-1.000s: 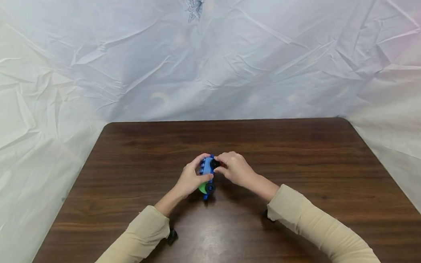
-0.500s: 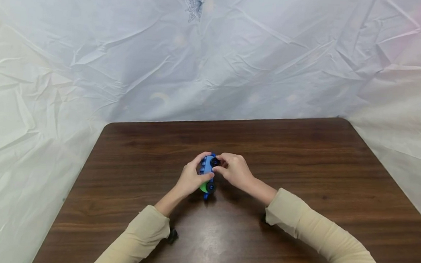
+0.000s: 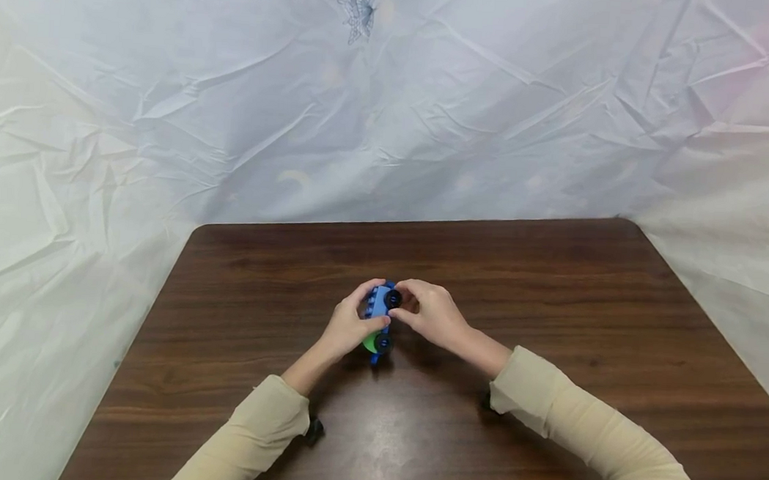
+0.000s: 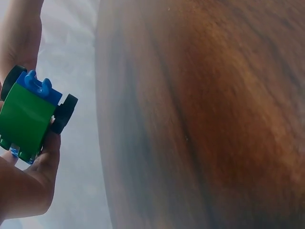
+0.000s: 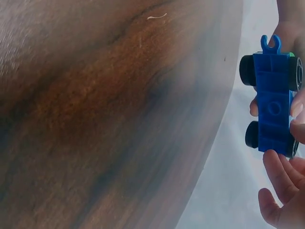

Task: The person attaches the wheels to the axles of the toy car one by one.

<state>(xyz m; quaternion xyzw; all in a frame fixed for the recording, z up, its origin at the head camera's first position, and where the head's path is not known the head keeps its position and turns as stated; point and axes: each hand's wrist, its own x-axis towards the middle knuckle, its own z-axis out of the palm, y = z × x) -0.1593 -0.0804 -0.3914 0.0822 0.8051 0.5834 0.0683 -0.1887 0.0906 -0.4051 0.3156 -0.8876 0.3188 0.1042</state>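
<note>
A toy block car is held above the table between my two hands. In the head view, my left hand [image 3: 346, 329] grips its light blue studded block [image 3: 379, 302], with the thumb across the near part. My right hand [image 3: 438, 318] pinches the black wheel [image 3: 393, 298] at the far end. A green block [image 4: 26, 119] and a blue hook [image 4: 38, 86] face the left wrist camera. The right wrist view shows the blue wheeled base [image 5: 274, 107] from below, the thumb at a lower wheel and fingertips touching the base's end.
The brown wooden table [image 3: 521, 278] reaches to a wrinkled white cloth backdrop [image 3: 392, 123] with printed text. A small black object [image 3: 314, 431] shows by the left cuff and another dark one [image 3: 491, 403] under the right cuff.
My right fingers have shifted slightly off the front of the far wheel, so its hub now shows. The left hand keeps its grip with little movement.
</note>
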